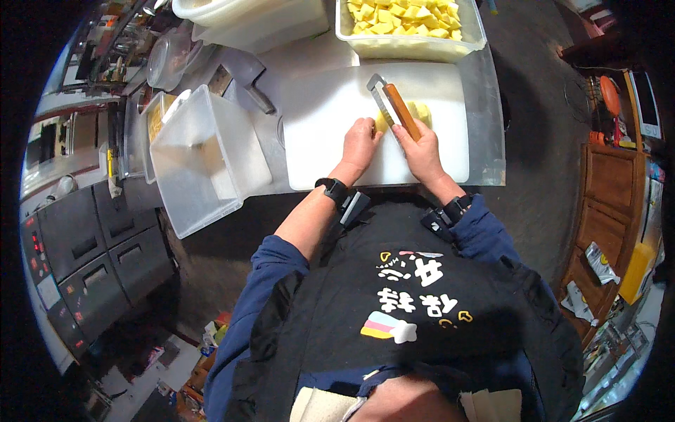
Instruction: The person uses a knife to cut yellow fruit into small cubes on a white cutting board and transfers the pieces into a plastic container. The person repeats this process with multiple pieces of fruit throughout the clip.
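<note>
On a white cutting board (321, 121) lie pale yellow pieces of peeled produce (420, 112), partly covered by my hands and the tool. My right hand (422, 150) is closed around the wooden handle of a cutter (402, 113), whose metal blade runs alongside the handle, tilted up and to the left. My left hand (362, 141), fingers curled, rests at the left end of a yellow piece (381, 122); the fingertips are partly hidden. Beyond the board, a translucent plastic bin (411, 48) holds many yellow chunks (406, 18).
An empty-looking translucent bin (195, 158) stands tilted at the table's left edge. Behind it lie a cleaver-like blade with a dark handle (258, 97) and a round clear container (169, 59). Another large white tub (263, 24) stands at the back left. A wooden cabinet (606, 179) is at right.
</note>
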